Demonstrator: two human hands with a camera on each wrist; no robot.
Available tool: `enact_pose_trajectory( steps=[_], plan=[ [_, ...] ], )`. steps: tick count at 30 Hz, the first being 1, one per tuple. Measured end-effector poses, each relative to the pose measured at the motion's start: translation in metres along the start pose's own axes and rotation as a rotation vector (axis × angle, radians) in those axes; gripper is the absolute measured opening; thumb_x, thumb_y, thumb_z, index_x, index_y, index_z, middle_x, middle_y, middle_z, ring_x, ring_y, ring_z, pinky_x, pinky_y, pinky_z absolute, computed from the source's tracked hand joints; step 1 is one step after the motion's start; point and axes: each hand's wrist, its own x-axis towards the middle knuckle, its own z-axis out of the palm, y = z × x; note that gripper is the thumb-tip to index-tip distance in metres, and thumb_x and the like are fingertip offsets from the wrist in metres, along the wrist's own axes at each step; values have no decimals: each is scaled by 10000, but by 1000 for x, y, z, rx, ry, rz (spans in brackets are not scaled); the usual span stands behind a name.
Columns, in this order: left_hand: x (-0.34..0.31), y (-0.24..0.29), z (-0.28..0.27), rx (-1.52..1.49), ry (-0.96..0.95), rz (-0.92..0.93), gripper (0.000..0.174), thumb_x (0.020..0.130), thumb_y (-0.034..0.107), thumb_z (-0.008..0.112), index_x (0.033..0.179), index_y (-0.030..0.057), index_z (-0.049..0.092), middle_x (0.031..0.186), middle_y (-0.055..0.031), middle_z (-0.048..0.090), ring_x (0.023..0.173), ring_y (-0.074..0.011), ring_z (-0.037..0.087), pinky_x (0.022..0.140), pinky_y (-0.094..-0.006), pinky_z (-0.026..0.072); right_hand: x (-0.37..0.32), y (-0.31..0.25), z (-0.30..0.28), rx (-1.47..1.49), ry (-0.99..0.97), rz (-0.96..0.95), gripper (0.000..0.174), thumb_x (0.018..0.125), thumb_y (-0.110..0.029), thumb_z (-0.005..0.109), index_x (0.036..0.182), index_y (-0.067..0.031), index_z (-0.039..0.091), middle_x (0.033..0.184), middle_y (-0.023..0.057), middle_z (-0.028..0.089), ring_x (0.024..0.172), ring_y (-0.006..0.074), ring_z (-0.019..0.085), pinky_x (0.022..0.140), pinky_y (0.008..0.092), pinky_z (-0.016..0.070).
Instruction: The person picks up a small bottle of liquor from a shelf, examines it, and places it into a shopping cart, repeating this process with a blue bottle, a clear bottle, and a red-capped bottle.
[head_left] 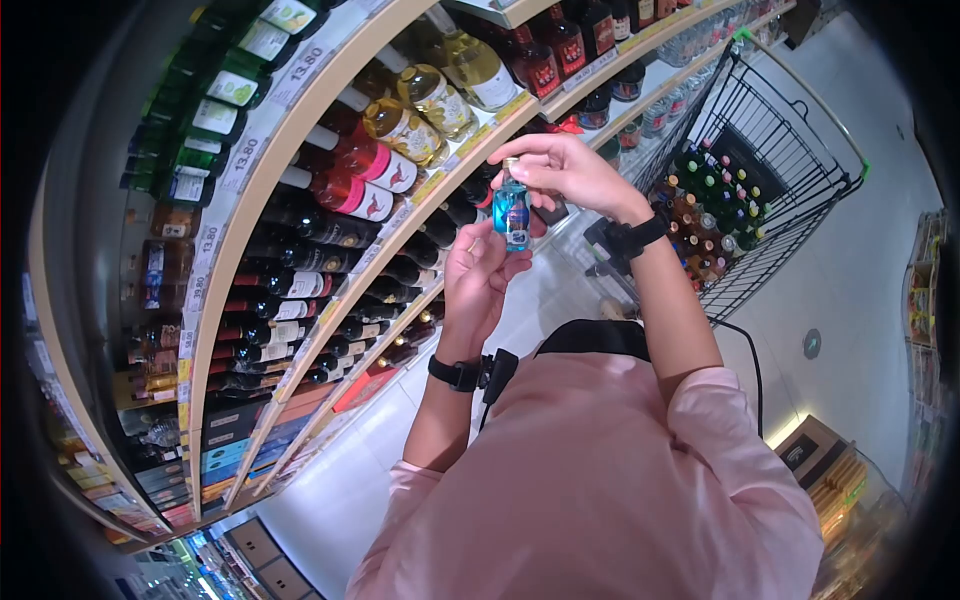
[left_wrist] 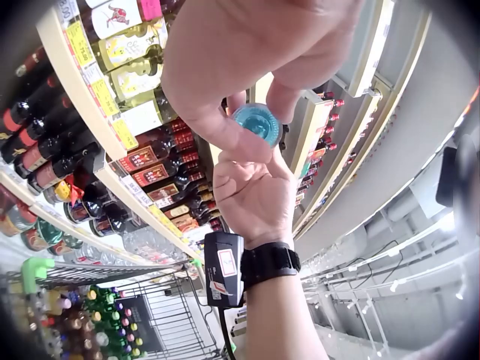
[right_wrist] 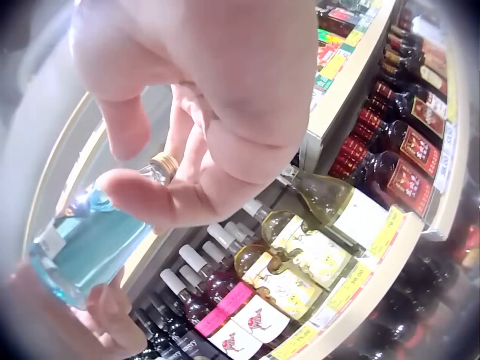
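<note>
Both hands hold a small clear glass bottle of blue liquid [head_left: 513, 215] upright in front of the shelves in the head view. Its dark blue label faces me. My left hand [head_left: 478, 272] grips the lower part, with thumb and fingers at the base. At the neck, my right hand [head_left: 570, 172] pinches the bottle just under its gold cap [right_wrist: 164, 163]. From the left wrist, the round base of the bottle [left_wrist: 256, 124] shows between the left fingertips. The right wrist view has the bottle tilted, with part of the left hand [right_wrist: 105, 319] at its lower end.
Curved shelves [head_left: 300, 85] carry wine and liquor bottles [head_left: 400, 130] with price tags along the edges. A wire shopping cart [head_left: 790, 130] stands to the right, with several capped bottles [head_left: 705, 215] inside. A cable [head_left: 757, 380] hangs beside the body.
</note>
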Motion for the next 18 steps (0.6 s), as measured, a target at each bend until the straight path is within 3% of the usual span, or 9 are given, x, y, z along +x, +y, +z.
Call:
enact_pose_trajectory(
  steps=[2, 5, 7, 9, 11, 13, 15, 17, 18],
  plan=[
    [6, -16, -2, 20, -17, -31, 238, 1009, 181, 509, 1179, 14, 506, 1034, -116, 657, 838, -200, 685, 714, -292, 564, -7, 15, -15, -9, 12, 27, 310, 970, -151, 562, 1241, -10, 616, 939, 77, 704, 601, 46, 531, 544, 205, 456],
    [14, -32, 9, 40, -27, -152, 243, 1002, 169, 515, 1196, 25, 537, 1024, -95, 669, 821, -173, 673, 682, -270, 529, -23, 35, -38, -49, 71, 48, 281, 945, -197, 602, 1139, 3, 648, 760, 1, 625, 601, 46, 520, 525, 197, 425],
    [11, -42, 27, 85, 62, -251, 262, 995, 149, 513, 1226, 31, 551, 1021, -84, 676, 830, -163, 669, 671, -261, 510, -38, 54, -63, 46, 77, 101, 228, 936, -233, 619, 1077, -58, 657, 816, -44, 626, 637, 27, 519, 556, 184, 411],
    [12, -47, 38, 285, 72, -313, 329, 978, 93, 503, 1301, 36, 529, 1155, -111, 640, 909, -166, 659, 687, -259, 512, -60, 69, -84, 1, 204, 76, 227, 924, -239, 641, 1052, -53, 658, 798, -52, 619, 635, 28, 515, 553, 192, 404],
    [17, -55, 35, 308, 71, -336, 321, 973, 89, 510, 1289, 38, 536, 1184, -110, 622, 923, -172, 652, 698, -266, 509, -91, 73, -106, -36, 354, 223, 225, 905, -236, 672, 1017, -42, 659, 758, -45, 609, 617, 52, 550, 549, 207, 431],
    [25, -58, 22, 288, 73, -376, 271, 946, 95, 569, 1214, 66, 590, 1110, -58, 643, 905, -156, 635, 706, -274, 510, -131, 98, -138, -87, 448, 228, 222, 912, -230, 670, 994, -24, 653, 742, -25, 612, 593, 66, 570, 534, 215, 448],
    [24, -56, 16, 281, 132, -372, 256, 946, 104, 581, 1197, 61, 597, 1083, -54, 652, 884, -150, 631, 708, -274, 508, -164, 138, -165, -191, 751, 405, 223, 909, -211, 677, 954, 5, 644, 722, 0, 619, 567, 73, 573, 518, 225, 458],
    [22, -53, 5, 252, 151, -383, 241, 947, 103, 584, 1183, 56, 601, 1073, -66, 655, 870, -145, 626, 710, -266, 499, -199, 159, -176, -112, 961, 432, 269, 872, -263, 710, 898, 2, 669, 691, 36, 659, 558, 98, 620, 526, 234, 470],
    [22, -55, -6, 212, 115, -371, 225, 952, 95, 575, 1170, 49, 600, 1053, -79, 657, 873, -140, 623, 706, -258, 495, -212, 175, -182, -102, 1051, 446, 223, 839, -209, 733, 812, 4, 674, 624, 35, 646, 545, 96, 617, 516, 252, 466]
  ],
)
